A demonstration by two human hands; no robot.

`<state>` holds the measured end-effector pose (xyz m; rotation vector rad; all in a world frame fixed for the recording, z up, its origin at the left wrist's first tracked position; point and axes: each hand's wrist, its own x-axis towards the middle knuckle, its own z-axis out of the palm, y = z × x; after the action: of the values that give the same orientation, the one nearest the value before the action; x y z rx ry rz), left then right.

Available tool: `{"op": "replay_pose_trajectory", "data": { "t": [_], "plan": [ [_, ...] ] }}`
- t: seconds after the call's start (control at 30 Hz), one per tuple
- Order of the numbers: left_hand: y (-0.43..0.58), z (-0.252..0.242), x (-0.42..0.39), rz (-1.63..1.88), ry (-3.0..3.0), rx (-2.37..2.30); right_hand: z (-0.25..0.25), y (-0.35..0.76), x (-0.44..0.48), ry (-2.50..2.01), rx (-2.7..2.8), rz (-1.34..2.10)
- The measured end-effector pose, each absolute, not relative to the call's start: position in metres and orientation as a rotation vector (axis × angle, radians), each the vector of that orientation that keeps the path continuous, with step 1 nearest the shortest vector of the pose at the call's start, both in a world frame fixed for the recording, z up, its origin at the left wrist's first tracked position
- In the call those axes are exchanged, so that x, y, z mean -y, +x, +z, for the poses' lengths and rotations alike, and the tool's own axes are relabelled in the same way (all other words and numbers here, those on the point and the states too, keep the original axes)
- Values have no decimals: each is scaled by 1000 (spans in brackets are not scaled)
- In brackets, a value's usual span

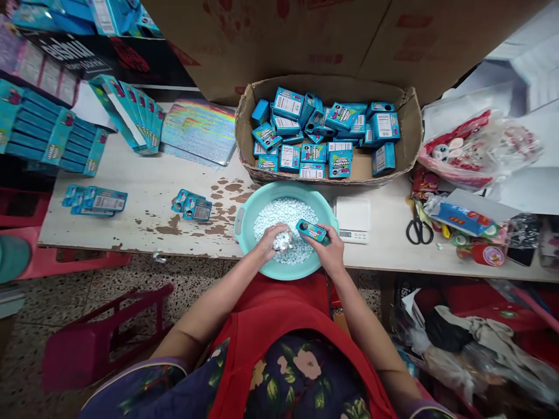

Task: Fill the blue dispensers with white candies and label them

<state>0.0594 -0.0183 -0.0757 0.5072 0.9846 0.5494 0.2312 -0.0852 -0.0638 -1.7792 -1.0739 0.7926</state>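
Observation:
A teal plastic basin (pixel 244 218) full of small white candies (pixel 286 215) rests at the table's front edge over my lap. My left hand (pixel 273 240) is cupped in it, closed on a handful of the white candies. My right hand (pixel 329 247) grips a small blue carton (pixel 311 230), held level above the basin just right of the left hand. Behind the basin a shallow cardboard tray (pixel 406 148) holds several of the same blue cartons (pixel 314 131).
A white digital scale (pixel 353 218) sits right of the basin, with black scissors (pixel 418 224), tape rolls and plastic bags farther right. Flat unfolded cartons (pixel 192 206) lie on the stained tabletop, with stacks of them (pixel 52 134) at left. Red stools (pixel 100 343) stand on the floor.

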Motion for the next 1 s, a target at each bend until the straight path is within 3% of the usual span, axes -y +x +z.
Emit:
{"op": "replay_pose_trajectory", "data": {
  "t": [0.23, 1.0],
  "plan": [
    [75, -39, 8, 1065, 526, -970, -66, 196, 90, -1672, 1349, 771],
    [80, -19, -6, 1108, 664, -1087, -46, 188, 77, -1636, 1230, 900]
  ]
}}
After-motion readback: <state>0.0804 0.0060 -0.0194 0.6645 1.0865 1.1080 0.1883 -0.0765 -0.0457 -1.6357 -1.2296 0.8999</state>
